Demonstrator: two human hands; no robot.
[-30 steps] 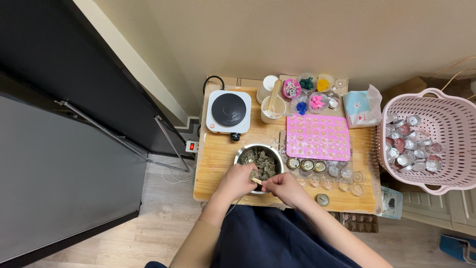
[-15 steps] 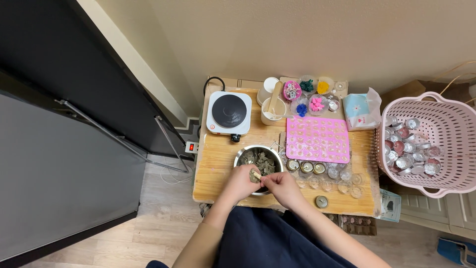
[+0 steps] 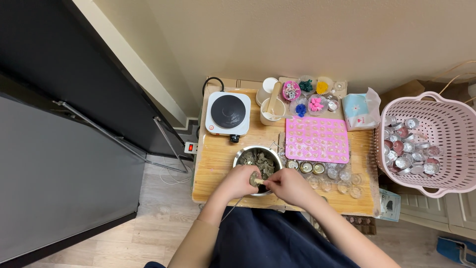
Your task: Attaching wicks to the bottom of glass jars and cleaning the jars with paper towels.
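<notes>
A small metal pot (image 3: 263,154) holding greyish wax chunks stands at the front of a low wooden table (image 3: 218,159). My left hand (image 3: 238,181) is over the pot's near rim, closed around a small round piece (image 3: 256,178). My right hand (image 3: 290,186) meets it from the right, pinching a small pale bit at that piece with its fingertips. Just right of the pot lies a row of small tealight cups (image 3: 317,168), some metal and some clear.
A white single hotplate (image 3: 228,113) sits at the table's back left, a white cup with a wooden stick (image 3: 272,111) beside it. A pink silicone mould (image 3: 316,140), small bowls of coloured bits (image 3: 307,97) and a tissue pack (image 3: 359,110) lie behind. A pink basket of tealight cups (image 3: 426,144) stands right.
My hands have drawn closer together over the pot's near rim, and the right fingers now pinch at the piece in the left hand.
</notes>
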